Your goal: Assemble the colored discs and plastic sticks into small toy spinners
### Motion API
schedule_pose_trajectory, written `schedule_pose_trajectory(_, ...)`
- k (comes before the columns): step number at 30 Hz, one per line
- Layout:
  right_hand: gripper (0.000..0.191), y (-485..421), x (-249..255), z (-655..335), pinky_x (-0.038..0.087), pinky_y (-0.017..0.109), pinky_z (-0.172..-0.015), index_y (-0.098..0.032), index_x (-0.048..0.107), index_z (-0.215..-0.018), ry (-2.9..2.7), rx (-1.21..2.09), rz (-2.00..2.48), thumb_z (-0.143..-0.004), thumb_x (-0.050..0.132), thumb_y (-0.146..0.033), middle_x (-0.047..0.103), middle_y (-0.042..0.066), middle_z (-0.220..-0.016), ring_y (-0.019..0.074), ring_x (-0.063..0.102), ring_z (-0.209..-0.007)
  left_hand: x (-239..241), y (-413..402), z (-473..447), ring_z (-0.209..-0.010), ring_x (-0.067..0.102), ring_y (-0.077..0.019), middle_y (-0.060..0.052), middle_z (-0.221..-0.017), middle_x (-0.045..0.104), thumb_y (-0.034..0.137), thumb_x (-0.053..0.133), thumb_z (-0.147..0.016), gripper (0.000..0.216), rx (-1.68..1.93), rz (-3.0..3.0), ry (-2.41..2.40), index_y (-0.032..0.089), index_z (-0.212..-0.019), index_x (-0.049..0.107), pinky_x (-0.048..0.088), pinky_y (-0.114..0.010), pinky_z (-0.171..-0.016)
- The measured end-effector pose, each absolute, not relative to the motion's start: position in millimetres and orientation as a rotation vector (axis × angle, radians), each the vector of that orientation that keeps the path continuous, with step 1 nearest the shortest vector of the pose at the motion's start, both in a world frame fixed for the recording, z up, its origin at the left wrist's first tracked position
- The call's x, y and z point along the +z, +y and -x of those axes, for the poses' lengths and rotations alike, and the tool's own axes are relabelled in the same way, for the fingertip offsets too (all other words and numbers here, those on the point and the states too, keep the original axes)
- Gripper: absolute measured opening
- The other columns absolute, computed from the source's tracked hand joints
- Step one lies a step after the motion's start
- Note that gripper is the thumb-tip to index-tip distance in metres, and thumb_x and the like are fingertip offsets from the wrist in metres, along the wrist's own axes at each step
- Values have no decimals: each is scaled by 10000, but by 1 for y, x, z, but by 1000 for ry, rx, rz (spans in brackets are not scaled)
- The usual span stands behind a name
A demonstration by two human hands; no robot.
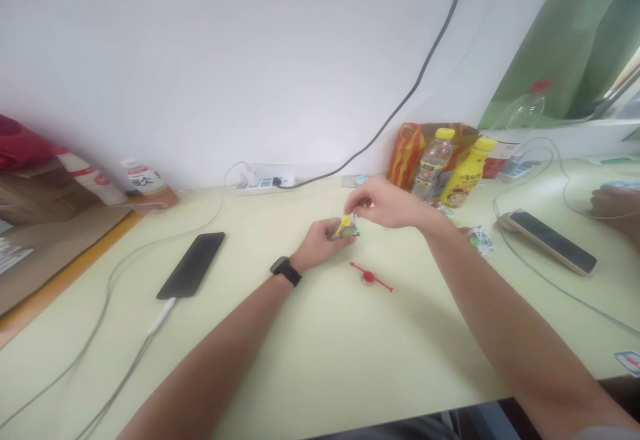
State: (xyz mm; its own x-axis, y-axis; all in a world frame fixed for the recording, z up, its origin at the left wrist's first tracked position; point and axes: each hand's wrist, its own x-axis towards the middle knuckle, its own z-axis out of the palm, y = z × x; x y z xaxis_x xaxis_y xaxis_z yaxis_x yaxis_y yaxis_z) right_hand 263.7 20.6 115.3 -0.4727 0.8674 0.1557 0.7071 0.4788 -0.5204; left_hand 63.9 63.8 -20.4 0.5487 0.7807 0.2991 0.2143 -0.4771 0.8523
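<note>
My left hand point(320, 243), with a black watch on its wrist, is curled around a small toy point(347, 228) with yellow, green and grey parts, held just above the pale green table point(320, 360). My right hand point(385, 203) reaches in from the right and pinches the top of the same toy with thumb and fingertips. A small red spinner-like piece point(370, 277) with thin arms lies on the table just in front of both hands, touched by neither.
A black phone point(191, 265) on a white cable lies to the left, another phone point(553, 241) to the right. Two bottles point(453, 163) and an orange bag stand at the back by the wall, beside a power strip point(265, 180). Another person's hand point(617, 207) rests at the far right. A crumpled wrapper point(481, 239) lies nearby.
</note>
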Motion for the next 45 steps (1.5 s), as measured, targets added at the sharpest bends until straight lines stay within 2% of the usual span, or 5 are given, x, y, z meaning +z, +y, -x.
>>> schedule_pose_trajectory(8, 326, 20, 111, -256, 476, 271, -772, -194, 804, -1014, -2370, 560, 1325, -833, 548, -103, 784, 51, -957, 207, 657, -888, -19, 66, -62, -750, 636, -178, -36, -875, 733, 460, 787, -833, 348, 898, -1976, 830, 160, -1006, 753, 474, -278, -688)
schedule_pose_trajectory(18, 195, -4, 137, -269, 397, 275, -644, -188, 686, -883, -2216, 331, 1457, -819, 517, -116, 706, 39, -906, 167, 589, -755, -24, 73, -62, -1061, 698, -257, -94, -1168, 745, 425, 802, -829, 420, 1039, -1847, 778, 183, -1163, 721, 535, -367, -944)
schedule_pose_trajectory(26, 399, -3, 102, -232, 370, 287, -580, -203, 683, -1138, -2903, 844, 1616, -740, 695, -181, 736, 71, -1051, 227, 652, -861, -32, 83, -57, -1018, 730, -268, -133, -1159, 766, 380, 852, -759, 596, 923, -1768, 760, 142, -1277, 678, 569, -367, -908)
schedule_pose_trajectory(36, 25, 9, 88, -229, 410, 273, -599, -186, 698, -752, -2895, 870, 1483, -740, 712, -203, 752, 40, -881, 184, 653, -752, -33, 84, -56, -1043, 720, -275, -119, -1153, 771, 408, 834, -772, 452, 911, -1781, 704, 137, -1128, 767, 568, -351, -901)
schedule_pose_trajectory(45, 167, 2, 93, -226, 445, 309, -567, -165, 599, -555, -3042, 813, 2004, -594, 751, -110, 702, 61, -717, 232, 668, -673, -26, 77, -59, -1048, 725, -257, -109, -1158, 767, 418, 883, -746, 505, 959, -1607, 771, 143, -1150, 753, 578, -372, -945)
